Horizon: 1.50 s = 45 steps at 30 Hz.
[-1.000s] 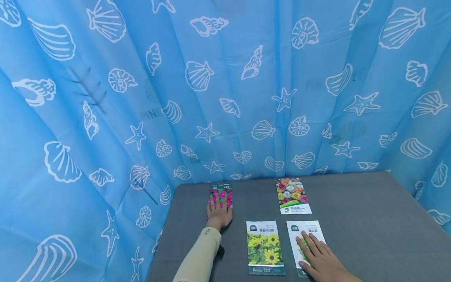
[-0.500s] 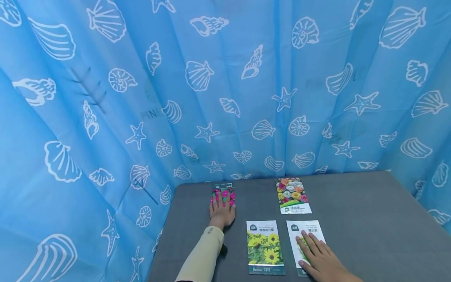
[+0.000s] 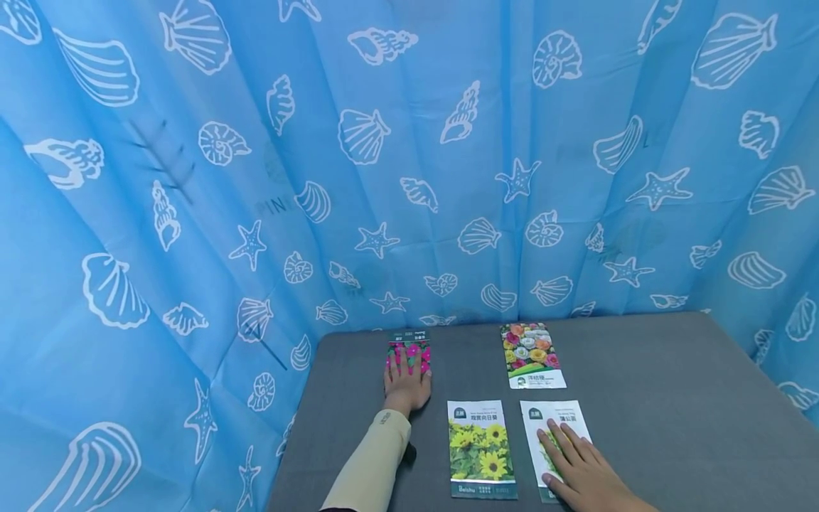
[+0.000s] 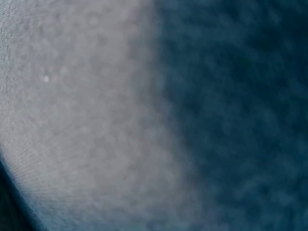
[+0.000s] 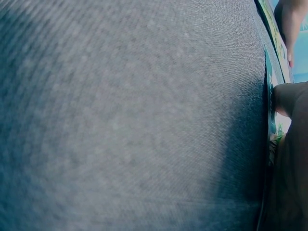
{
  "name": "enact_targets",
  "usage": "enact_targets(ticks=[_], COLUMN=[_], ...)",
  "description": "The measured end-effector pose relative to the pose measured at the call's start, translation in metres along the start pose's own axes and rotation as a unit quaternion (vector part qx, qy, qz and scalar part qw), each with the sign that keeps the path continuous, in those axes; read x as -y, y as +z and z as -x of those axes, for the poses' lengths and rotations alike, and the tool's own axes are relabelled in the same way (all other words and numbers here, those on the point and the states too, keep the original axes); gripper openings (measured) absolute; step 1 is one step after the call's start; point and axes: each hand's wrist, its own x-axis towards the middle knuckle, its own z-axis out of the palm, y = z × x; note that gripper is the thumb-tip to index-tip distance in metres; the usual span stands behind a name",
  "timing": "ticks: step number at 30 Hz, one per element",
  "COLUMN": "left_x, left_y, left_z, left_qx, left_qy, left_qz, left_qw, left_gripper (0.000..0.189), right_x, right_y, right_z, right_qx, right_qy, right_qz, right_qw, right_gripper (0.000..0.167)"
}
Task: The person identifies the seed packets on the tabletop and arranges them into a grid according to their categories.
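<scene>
My left hand lies flat with straight fingers on a seed packet with pink flowers, at the far left of the table. Its lower part is hidden under the palm. At the front right, my right hand rests with spread fingers on a white seed packet, covering much of its picture. In the right wrist view, the right thumb touches that packet's edge, and the left hand shows beyond. Only blurred cloth and shadow fill the left wrist view.
Between the hands lies a yellow sunflower seed packet. Behind it, towards the right, is a packet with multicoloured flowers. The grey cloth-covered table ends at a blue shell-patterned curtain.
My left hand and the pink-flower packet beneath it have slid a little to the right. My right hand and the other packets stay where they were.
</scene>
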Motion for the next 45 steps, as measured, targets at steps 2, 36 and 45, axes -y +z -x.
enact_targets(ticks=[2, 36, 45], left_x=[-0.001, -0.026, -0.032], left_y=[-0.001, -0.001, 0.002], left_z=[0.001, -0.001, -0.001], left_qx=[0.003, 0.023, 0.022], left_qy=[-0.001, -0.005, -0.005], left_qz=[0.003, -0.007, -0.003], left_qw=[1.0000, 0.9997, 0.9997], left_gripper=[0.067, 0.067, 0.067], right_x=[-0.001, 0.000, 0.000], right_y=[0.001, 0.004, 0.003], right_z=[0.000, 0.002, 0.002], right_qx=[0.002, -0.015, -0.015], right_qy=[-0.001, 0.003, 0.000], right_qz=[-0.003, 0.003, 0.000], right_qw=[1.0000, 0.9999, 0.9999], right_gripper=[0.079, 0.078, 0.077])
